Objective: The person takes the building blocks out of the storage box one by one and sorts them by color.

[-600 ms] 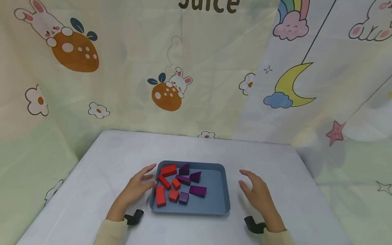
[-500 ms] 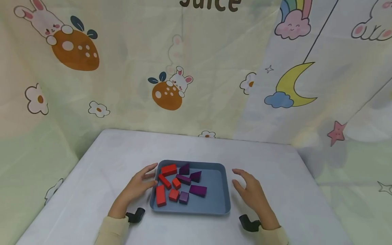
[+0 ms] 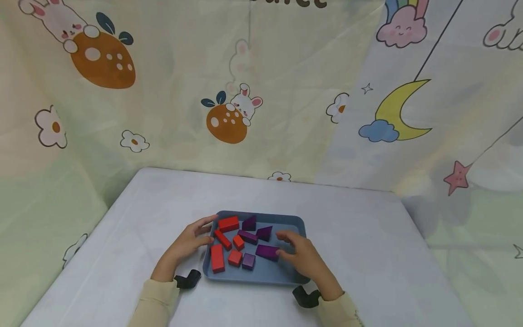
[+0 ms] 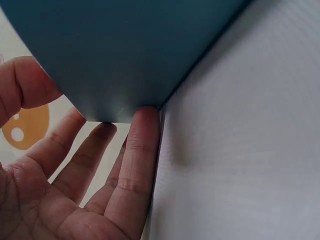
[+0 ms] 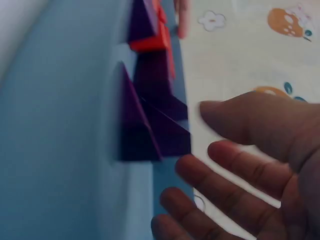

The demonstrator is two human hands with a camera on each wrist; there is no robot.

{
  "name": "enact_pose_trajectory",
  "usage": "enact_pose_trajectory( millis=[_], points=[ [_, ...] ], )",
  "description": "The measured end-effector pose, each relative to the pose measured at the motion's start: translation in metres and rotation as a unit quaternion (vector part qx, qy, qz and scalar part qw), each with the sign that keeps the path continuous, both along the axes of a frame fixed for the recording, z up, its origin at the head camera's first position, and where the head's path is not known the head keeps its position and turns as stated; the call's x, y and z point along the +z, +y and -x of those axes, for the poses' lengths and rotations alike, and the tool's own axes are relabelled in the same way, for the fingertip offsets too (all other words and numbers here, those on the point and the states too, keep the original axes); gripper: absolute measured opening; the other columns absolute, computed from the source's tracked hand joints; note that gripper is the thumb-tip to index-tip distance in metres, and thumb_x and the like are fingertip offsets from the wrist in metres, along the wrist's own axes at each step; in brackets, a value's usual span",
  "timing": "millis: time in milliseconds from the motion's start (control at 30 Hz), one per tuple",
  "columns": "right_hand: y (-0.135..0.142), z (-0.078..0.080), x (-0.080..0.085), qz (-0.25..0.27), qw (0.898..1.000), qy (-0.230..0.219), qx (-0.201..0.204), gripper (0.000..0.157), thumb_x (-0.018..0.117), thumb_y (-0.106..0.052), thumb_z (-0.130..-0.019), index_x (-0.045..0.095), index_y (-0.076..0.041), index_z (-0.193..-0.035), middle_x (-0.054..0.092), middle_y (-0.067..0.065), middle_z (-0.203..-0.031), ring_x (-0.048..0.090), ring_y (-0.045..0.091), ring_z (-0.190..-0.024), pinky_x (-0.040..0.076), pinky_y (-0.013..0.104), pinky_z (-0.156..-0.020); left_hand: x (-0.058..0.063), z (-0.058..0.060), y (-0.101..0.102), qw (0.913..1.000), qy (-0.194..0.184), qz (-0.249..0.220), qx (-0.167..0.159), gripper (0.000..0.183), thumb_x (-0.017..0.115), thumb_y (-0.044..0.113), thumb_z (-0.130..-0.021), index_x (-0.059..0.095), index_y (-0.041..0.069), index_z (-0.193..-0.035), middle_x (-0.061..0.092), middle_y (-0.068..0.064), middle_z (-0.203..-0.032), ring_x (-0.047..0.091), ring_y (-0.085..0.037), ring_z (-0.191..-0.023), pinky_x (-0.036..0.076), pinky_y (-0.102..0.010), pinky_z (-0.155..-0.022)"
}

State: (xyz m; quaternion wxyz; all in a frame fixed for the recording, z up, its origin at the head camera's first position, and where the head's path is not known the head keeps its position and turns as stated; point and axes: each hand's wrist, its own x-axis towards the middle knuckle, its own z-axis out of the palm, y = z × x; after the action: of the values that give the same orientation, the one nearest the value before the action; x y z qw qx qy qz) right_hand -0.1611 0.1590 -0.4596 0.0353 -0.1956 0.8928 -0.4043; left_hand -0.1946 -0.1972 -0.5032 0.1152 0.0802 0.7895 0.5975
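A blue-grey tray (image 3: 282,277) lies on the table with red and purple blocks in it. My left hand (image 3: 188,240) is at its left side, thumb at the rim. In the left wrist view the fairly straight fingers (image 4: 140,165) reach the tray wall (image 4: 120,60) near a corner. My right hand (image 3: 302,256) reaches over the tray's right part, thumb and fingers apart. Its thumb tip is right by a purple block (image 3: 267,252). In the right wrist view nothing lies between thumb (image 5: 245,117) and fingers, and purple blocks (image 5: 137,125) are just beyond the fingertips.
Red blocks (image 3: 218,259) fill the tray's left part, with more purple blocks (image 3: 247,236) in the middle. A white table (image 3: 347,218) surrounds the tray. Behind stands a printed cloth backdrop (image 3: 171,91). Each wrist wears a black mount (image 3: 306,297).
My right hand has moved left from beside the tray to over its right part, close to the purple blocks. My left hand stays at the tray's left edge. The head view shifts slightly.
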Motion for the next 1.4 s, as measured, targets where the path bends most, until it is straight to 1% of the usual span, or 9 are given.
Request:
enact_pose_trajectory(
  millis=[133,267,500,633,767,833,1067,1200,1400],
  points=[
    [-0.01,0.001,-0.007,-0.024,1.0,-0.008,-0.006,0.049,0.09,-0.004,-0.085,0.07,0.003,-0.129,0.074,0.019,-0.127,0.069,0.042,-0.121,0.053,0.057,-0.104,-0.003,0.001,-0.002,0.9998,-0.002,-0.018,-0.009,0.074,0.07,0.003,-0.095,0.043,0.0,-0.164,0.039,-0.028,-0.168,0.041,-0.053,-0.151,0.04,-0.068,-0.115],
    [-0.017,0.002,-0.014,-0.053,0.998,0.014,-0.014,0.049,0.095,-0.004,-0.078,0.074,0.002,-0.121,0.076,0.016,-0.119,0.072,0.037,-0.111,0.056,0.056,-0.098,-0.006,0.002,-0.004,0.9991,-0.004,-0.039,-0.016,0.074,0.07,0.003,-0.096,0.042,0.001,-0.165,0.037,-0.026,-0.17,0.039,-0.052,-0.153,0.037,-0.067,-0.118],
    [-0.016,0.006,-0.018,-0.079,0.996,0.047,-0.009,0.033,0.092,-0.001,-0.081,0.079,-0.001,-0.112,0.078,0.013,-0.112,0.072,0.032,-0.106,0.057,0.053,-0.094,-0.008,0.002,-0.004,0.9987,-0.02,-0.046,-0.004,0.073,0.068,0.002,-0.097,0.042,0.003,-0.165,0.034,-0.025,-0.172,0.037,-0.052,-0.154,0.03,-0.071,-0.12],
    [0.003,0.008,-0.008,-0.04,0.999,0.031,0.005,0.035,0.089,0.001,-0.085,0.078,-0.001,-0.117,0.077,0.014,-0.116,0.074,0.032,-0.106,0.06,0.047,-0.091,-0.009,0.002,-0.001,0.9989,-0.022,-0.041,0.003,0.073,0.068,0.001,-0.097,0.043,0.004,-0.165,0.035,-0.025,-0.171,0.04,-0.052,-0.153,0.032,-0.071,-0.119],
    [0.028,0.013,0.003,0.014,1.0,0.014,0.006,0.036,0.084,0.007,-0.087,0.073,0.002,-0.121,0.074,0.019,-0.12,0.075,0.035,-0.105,0.063,0.039,-0.087,-0.009,0.001,0.0,0.999,-0.02,-0.039,0.004,0.074,0.067,0.0,-0.096,0.042,0.004,-0.165,0.036,-0.025,-0.171,0.042,-0.051,-0.152,0.033,-0.071,-0.118],
    [0.04,0.016,0.008,0.029,0.999,0.014,-0.004,0.036,0.083,0.009,-0.087,0.072,0.003,-0.121,0.073,0.021,-0.121,0.075,0.036,-0.106,0.063,0.04,-0.089,-0.009,0.0,0.0,0.999,-0.019,-0.039,0.006,0.074,0.067,0.0,-0.096,0.043,0.005,-0.165,0.038,-0.025,-0.17,0.042,-0.05,-0.151,0.033,-0.072,-0.118],
    [0.086,0.031,0.023,0.019,0.998,0.028,-0.056,0.038,0.081,0.011,-0.088,0.071,0.007,-0.124,0.074,0.024,-0.121,0.075,0.041,-0.109,0.061,0.043,-0.093,-0.01,0.002,-0.004,0.9995,-0.012,-0.03,0.003,0.075,0.068,0.001,-0.095,0.043,0.007,-0.166,0.039,-0.024,-0.17,0.044,-0.049,-0.151,0.034,-0.072,-0.117],
    [0.107,0.039,0.02,-0.005,0.996,0.006,-0.086,0.037,0.08,0.008,-0.09,0.071,0.008,-0.126,0.073,0.026,-0.122,0.075,0.043,-0.109,0.062,0.046,-0.091,-0.011,0.002,-0.005,0.9994,-0.015,-0.032,0.005,0.075,0.069,0.001,-0.095,0.043,0.007,-0.166,0.04,-0.024,-0.169,0.043,-0.049,-0.151,0.034,-0.072,-0.117],
    [0.12,0.046,0.009,-0.039,0.994,-0.037,-0.095,0.036,0.081,0.006,-0.09,0.072,0.006,-0.125,0.074,0.028,-0.12,0.075,0.046,-0.108,0.061,0.055,-0.091,-0.013,0.003,-0.004,0.9992,-0.013,-0.037,-0.001,0.076,0.069,0.001,-0.095,0.042,0.005,-0.166,0.04,-0.025,-0.168,0.043,-0.05,-0.151,0.035,-0.071,-0.117]
  ],
)
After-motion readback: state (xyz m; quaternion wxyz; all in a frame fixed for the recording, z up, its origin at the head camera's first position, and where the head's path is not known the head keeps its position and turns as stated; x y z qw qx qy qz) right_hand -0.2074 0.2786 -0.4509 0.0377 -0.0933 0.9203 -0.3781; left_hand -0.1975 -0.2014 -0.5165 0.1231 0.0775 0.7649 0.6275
